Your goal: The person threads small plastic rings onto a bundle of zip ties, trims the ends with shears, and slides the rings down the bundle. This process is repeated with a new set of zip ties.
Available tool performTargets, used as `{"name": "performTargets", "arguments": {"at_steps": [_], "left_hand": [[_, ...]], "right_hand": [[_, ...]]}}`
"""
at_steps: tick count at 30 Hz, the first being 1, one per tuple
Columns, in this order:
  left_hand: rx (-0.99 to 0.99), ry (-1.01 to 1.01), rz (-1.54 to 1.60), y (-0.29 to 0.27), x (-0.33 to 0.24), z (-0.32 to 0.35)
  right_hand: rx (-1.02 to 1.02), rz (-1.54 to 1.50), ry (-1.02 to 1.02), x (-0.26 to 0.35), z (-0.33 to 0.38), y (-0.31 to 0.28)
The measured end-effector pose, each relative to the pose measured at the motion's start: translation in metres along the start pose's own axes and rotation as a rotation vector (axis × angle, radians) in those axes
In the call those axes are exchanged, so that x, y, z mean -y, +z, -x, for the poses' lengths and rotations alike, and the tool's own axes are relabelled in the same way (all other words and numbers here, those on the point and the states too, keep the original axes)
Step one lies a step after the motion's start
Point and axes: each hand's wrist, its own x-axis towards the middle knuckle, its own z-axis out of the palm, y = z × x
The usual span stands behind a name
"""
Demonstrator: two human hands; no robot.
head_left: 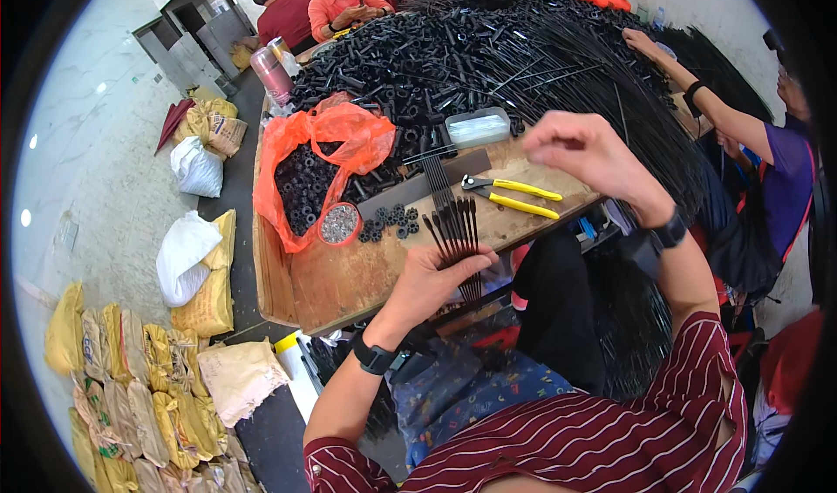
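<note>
Thin black rods [454, 224] stand in a bundle at the table's near edge, their thicker tips fanned out at the top. My left hand [429, 282] is closed around them, thumb across the front. Over the table's right side, my right hand [582, 149] is raised with its fingers bent together, slightly blurred; whether anything small is in them is hidden. Below it lie end-cutting pliers [514, 191] with yellow handles. Small black ring-shaped parts [390, 223] sit left of the rods, beside a round red tub [340, 224] of small silvery pieces.
An orange plastic bag [288, 157] of black parts lies open on the wooden table [323, 288]. Behind are a clear plastic box [478, 128] and a large heap of black tubes [436, 53]. A co-worker's arm [697, 92] reaches in from the right. Sacks [139, 388] line the left.
</note>
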Motion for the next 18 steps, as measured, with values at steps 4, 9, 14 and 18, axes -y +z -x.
{"name": "performTargets", "arguments": {"at_steps": [4, 9, 14, 18], "left_hand": [[-0.079, 0.109, -0.086, -0.008, -0.031, -0.004], [-0.179, 0.246, -0.025, -0.008, -0.068, -0.004], [-0.216, 0.266, -0.02, -0.01, -0.071, -0.002], [-0.215, 0.278, -0.015, -0.011, -0.067, -0.005]], "right_hand": [[0.06, 0.181, -0.365, 0.025, 0.016, 0.008], [-0.024, 0.331, -0.413, 0.03, 0.014, 0.027], [-0.027, 0.345, -0.377, 0.033, 0.013, 0.031], [-0.057, 0.327, -0.412, 0.029, 0.011, 0.033]]}}
